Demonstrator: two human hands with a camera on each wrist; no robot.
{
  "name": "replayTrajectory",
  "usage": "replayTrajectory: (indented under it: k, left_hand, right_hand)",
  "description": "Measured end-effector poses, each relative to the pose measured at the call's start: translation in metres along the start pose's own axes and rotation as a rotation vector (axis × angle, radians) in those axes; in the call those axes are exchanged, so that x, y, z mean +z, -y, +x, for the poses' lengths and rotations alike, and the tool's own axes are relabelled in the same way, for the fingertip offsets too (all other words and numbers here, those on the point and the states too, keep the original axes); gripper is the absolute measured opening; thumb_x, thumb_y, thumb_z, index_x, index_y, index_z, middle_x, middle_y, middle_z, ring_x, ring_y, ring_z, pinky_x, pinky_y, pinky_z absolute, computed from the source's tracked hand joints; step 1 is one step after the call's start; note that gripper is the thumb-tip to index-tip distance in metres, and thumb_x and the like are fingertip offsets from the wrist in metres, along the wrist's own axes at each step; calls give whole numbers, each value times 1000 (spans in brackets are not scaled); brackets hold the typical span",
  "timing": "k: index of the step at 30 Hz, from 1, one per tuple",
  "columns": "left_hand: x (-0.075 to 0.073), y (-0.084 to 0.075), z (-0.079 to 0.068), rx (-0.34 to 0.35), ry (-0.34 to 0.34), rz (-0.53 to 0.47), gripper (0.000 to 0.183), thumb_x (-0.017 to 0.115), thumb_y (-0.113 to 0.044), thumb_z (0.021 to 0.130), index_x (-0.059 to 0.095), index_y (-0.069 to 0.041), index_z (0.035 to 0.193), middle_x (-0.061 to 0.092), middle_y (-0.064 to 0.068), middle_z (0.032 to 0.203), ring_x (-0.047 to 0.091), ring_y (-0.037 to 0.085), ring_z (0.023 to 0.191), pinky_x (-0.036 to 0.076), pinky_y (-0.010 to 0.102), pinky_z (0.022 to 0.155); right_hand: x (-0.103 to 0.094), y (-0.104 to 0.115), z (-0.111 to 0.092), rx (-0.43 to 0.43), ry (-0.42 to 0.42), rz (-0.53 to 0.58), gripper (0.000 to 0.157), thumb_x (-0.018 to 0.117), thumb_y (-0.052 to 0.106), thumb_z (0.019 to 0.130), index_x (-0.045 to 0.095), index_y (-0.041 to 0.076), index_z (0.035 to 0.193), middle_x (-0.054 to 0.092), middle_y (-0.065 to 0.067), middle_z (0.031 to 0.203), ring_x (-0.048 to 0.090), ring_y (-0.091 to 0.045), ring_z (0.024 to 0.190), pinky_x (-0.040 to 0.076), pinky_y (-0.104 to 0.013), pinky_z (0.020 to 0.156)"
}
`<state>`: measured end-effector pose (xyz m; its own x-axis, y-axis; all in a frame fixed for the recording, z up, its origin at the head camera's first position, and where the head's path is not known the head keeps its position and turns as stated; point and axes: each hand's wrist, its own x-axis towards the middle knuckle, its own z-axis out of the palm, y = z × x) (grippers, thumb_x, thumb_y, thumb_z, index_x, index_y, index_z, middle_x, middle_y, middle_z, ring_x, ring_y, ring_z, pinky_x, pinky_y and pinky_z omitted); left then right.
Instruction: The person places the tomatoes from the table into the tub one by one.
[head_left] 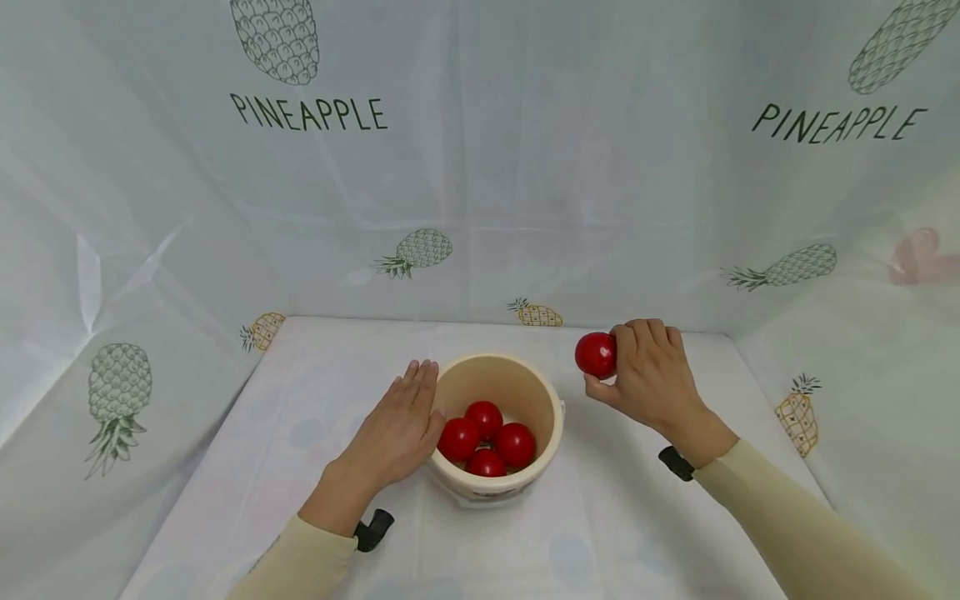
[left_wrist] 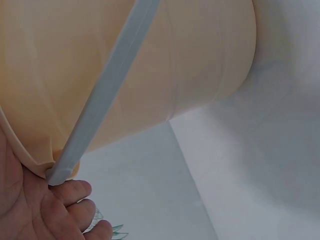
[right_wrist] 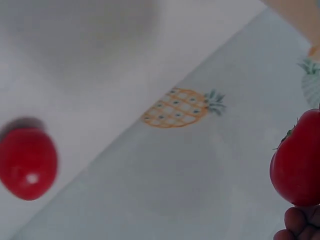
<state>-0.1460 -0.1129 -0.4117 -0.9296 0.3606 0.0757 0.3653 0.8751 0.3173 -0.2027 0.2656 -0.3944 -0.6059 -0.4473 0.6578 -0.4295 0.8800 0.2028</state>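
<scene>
My right hand [head_left: 651, 375] grips a red tomato [head_left: 596, 355] in the air to the right of a cream bucket [head_left: 555, 421]. In the right wrist view this tomato [right_wrist: 300, 160] shows a bit of green stem, with fingertips below it. Several red tomatoes [head_left: 515, 444] lie inside the bucket. Against the bucket's left rim rests my left hand [head_left: 396, 427], its fingers straight and together in the head view. The left wrist view shows that hand [left_wrist: 45, 210] beside the end of the bucket's pale handle [left_wrist: 102, 90].
Another red tomato [right_wrist: 28, 167] lies on the white table in the right wrist view; the head view does not show it. A pineapple-printed sheet [head_left: 525, 183] hangs behind the table [head_left: 615, 533] and along its sides.
</scene>
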Motion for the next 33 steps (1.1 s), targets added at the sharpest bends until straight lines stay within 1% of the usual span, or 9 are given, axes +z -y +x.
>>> replayTrajectory:
  k: [4, 7, 12, 16, 24, 29, 33]
  left_hand:
    - [-1, 0, 0, -2, 0, 10, 69, 45, -33, 110, 23, 3, 166, 26, 18, 173, 17, 35, 163, 20, 52, 132]
    - [-2, 1, -1, -8, 6, 11, 70, 45, -34, 110, 23, 3, 166, 26, 18, 173, 17, 35, 163, 19, 52, 132]
    - [-2, 0, -3, -11, 16, -5, 70, 45, -33, 110, 23, 3, 166, 26, 18, 173, 16, 35, 163, 18, 52, 132]
    - [-2, 0, -3, -7, 12, -5, 69, 45, -33, 110, 23, 3, 166, 26, 18, 173, 17, 35, 163, 18, 53, 132]
    - [0, 1, -2, -13, 13, 5, 69, 44, -35, 111, 23, 1, 166, 25, 17, 174, 16, 34, 163, 19, 52, 132]
    - [-1, 1, -2, -12, 11, -2, 69, 44, -34, 111, 24, 2, 166, 25, 17, 173, 17, 34, 163, 19, 52, 132]
    - [-1, 1, -2, -11, 14, -7, 69, 44, -35, 111, 24, 2, 166, 25, 17, 173, 16, 34, 163, 18, 52, 132]
  right_hand:
    - [-5, 19, 22, -20, 5, 44, 63, 63, 52, 79, 59, -6, 104, 63, -22, 94, 57, -42, 88, 47, -51, 70]
    - [-6, 36, 33, -44, 35, 76, 63, 64, 54, 80, 60, -4, 104, 63, -20, 95, 57, -39, 89, 47, -49, 71]
    - [-5, 65, 42, -85, 118, 104, 63, 67, 56, 80, 61, -2, 106, 65, -17, 98, 57, -35, 91, 47, -46, 74]
    - [-1, 80, 45, -101, 158, 116, 60, 68, 56, 81, 61, 1, 105, 64, -15, 100, 55, -32, 92, 46, -44, 77]
    - [7, 97, 44, -99, 222, 135, 61, 69, 60, 81, 62, 5, 106, 65, -12, 102, 56, -30, 97, 46, -42, 79]
    - [11, 101, 42, -102, 272, 128, 62, 68, 62, 83, 63, 6, 108, 64, -9, 100, 55, -28, 96, 45, -39, 79]
    - [13, 102, 41, -102, 293, 125, 61, 66, 62, 85, 63, 6, 109, 64, -9, 100, 55, -28, 96, 45, -39, 79]
